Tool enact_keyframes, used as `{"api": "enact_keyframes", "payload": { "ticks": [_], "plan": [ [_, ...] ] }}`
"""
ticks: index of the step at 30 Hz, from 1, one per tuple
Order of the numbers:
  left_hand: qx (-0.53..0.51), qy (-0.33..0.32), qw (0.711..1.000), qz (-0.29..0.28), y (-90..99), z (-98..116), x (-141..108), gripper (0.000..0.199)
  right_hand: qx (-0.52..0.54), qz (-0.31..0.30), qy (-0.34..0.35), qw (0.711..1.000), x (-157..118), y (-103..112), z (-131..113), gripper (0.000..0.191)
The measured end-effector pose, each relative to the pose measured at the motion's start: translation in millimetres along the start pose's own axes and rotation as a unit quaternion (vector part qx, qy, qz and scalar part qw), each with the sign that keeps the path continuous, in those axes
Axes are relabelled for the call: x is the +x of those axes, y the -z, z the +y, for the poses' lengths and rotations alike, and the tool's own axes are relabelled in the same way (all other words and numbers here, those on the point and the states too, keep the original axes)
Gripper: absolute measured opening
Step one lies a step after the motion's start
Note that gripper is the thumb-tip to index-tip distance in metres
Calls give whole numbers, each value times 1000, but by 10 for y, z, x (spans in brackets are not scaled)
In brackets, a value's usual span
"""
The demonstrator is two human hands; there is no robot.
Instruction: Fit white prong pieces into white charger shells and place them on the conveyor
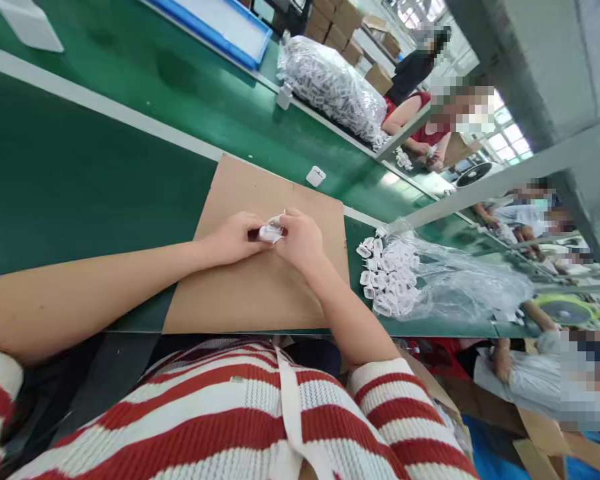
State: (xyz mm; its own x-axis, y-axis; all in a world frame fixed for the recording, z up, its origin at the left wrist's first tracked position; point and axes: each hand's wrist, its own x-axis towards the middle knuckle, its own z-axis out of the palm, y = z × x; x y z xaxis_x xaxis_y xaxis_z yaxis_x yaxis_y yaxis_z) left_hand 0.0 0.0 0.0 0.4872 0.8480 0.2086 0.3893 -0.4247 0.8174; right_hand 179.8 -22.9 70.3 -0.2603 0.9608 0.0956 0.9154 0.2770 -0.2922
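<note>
A small white plastic part (271, 232) is gripped between my two hands above a brown cardboard sheet (250, 293). From the left, the fingers and thumb of my left hand (235, 238) pinch it. My right hand (301, 239) holds its other side with curled fingers, hiding some of it. Just beyond the cardboard, a white rounded case-like piece (316, 176) lies on the green table. To the right of the sheet sits a pile of similar white parts (390, 277), spilling from a clear plastic bag (460, 283).
A large clear bag full of white parts (333, 83) lies across the table, beside a blue-rimmed tray (260, 57). A white object (30, 25) is at the far left. Metal frame posts (440, 200) rise on the right. Other people work further along the line.
</note>
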Motion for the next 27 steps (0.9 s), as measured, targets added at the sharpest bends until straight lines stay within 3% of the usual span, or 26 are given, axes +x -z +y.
{"api": "enact_keyframes", "payload": {
  "ticks": [4,8,10,12,14,16,21,23,25,27],
  "plan": [
    [19,0,1000,0,-21,71,35,44,76,47,-12,996,-126,-197,90,12],
    [-56,80,995,-25,35,140,65,54,184,141,-50,971,-290,-175,513,37],
    [-80,127,988,-25,118,134,159,61,126,205,-138,961,-421,-52,844,40],
    [-60,141,988,-1,233,93,347,58,2,237,-255,938,-569,82,1177,37],
    [-6,133,990,38,365,24,621,52,-79,225,-352,905,-698,159,1442,33],
    [71,134,985,86,506,-61,938,50,-90,212,-393,890,-782,154,1602,25],
    [165,176,956,166,824,-243,1583,54,-26,264,-343,901,-815,15,1654,15],
    [168,193,951,175,891,-276,1715,51,-1,300,-325,897,-789,-1,1630,6],
    [166,214,946,177,903,-283,1784,50,30,332,-309,891,-753,2,1606,11],
    [167,209,943,197,861,-260,1818,63,161,355,-289,874,-715,9,1571,21]
  ]
}}
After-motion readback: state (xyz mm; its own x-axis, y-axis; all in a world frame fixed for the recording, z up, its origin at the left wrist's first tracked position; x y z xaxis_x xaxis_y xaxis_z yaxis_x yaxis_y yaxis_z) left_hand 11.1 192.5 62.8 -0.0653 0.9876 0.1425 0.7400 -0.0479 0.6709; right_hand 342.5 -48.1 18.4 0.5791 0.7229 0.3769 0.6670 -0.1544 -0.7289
